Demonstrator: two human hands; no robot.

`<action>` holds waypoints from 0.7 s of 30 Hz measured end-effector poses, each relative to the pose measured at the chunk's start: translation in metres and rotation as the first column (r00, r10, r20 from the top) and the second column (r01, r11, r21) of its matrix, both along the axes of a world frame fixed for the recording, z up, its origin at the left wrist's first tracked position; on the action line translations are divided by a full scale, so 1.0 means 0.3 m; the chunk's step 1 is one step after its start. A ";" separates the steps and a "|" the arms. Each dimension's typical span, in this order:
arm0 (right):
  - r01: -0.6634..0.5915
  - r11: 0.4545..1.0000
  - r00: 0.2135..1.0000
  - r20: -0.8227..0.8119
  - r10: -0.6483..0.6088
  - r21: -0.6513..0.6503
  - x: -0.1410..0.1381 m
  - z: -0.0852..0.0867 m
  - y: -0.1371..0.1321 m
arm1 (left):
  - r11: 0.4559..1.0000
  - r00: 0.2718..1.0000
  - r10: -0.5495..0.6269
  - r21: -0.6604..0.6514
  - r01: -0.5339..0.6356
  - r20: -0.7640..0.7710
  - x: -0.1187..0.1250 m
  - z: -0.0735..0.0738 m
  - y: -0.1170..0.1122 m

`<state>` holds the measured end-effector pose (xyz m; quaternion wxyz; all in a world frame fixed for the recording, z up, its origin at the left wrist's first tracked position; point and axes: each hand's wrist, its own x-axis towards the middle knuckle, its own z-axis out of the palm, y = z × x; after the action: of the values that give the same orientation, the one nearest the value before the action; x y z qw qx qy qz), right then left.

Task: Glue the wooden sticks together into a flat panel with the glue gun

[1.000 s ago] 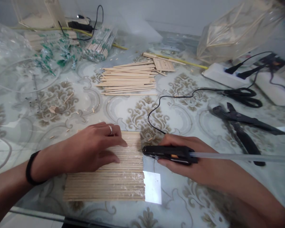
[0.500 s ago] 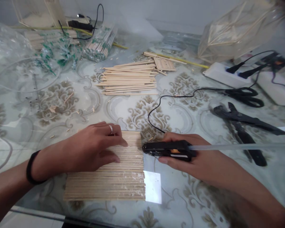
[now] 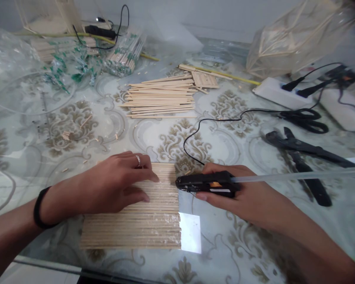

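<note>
A flat panel of wooden sticks (image 3: 148,225) laid side by side rests on the glass table near me. My left hand (image 3: 115,185) lies flat on its far half, fingers stretched out, a ring on one finger. My right hand (image 3: 242,197) is closed round a black glue gun (image 3: 207,184) with a clear glue stick (image 3: 298,175) jutting out to the right. The gun's nozzle points left and sits at the panel's right edge, near its far corner.
A loose pile of wooden sticks (image 3: 161,98) lies in the middle of the table. Black scissors (image 3: 306,118) and black pliers (image 3: 304,156) sit at the right, near a white power strip (image 3: 276,94). Packets of sticks (image 3: 122,55) and clear plastic bags (image 3: 296,35) lie behind.
My right hand has moved the glue gun away from me along the panel's right edge. My left hand has stayed flat on the panel.
</note>
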<state>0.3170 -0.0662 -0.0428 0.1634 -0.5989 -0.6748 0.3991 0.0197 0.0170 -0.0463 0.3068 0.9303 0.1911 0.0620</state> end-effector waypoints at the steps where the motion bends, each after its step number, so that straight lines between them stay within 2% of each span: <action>1: -0.002 1.000 1.000 0.003 0.002 -0.003 0.001 0.001 0.000 | 1.000 1.000 0.003 0.003 -0.003 0.004 0.000 0.000 -0.001; 6: -0.052 0.999 0.999 0.006 0.052 -0.002 0.007 0.004 0.003 | 1.000 1.000 0.008 0.000 -0.008 0.000 0.000 0.004 -0.003; 12: -0.011 1.000 1.000 0.009 0.011 0.007 0.005 -0.003 0.006 | 1.000 1.000 0.005 0.005 -0.006 0.004 0.001 0.000 0.000; 21: -0.037 0.999 0.999 -0.025 0.036 -0.021 0.005 0.000 0.003 | 1.000 1.000 0.005 -0.005 -0.005 0.005 0.003 0.004 -0.001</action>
<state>0.3186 -0.0654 -0.0428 0.1580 -0.5832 -0.6794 0.4164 0.0207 0.0168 -0.0452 0.3094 0.9289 0.1929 0.0645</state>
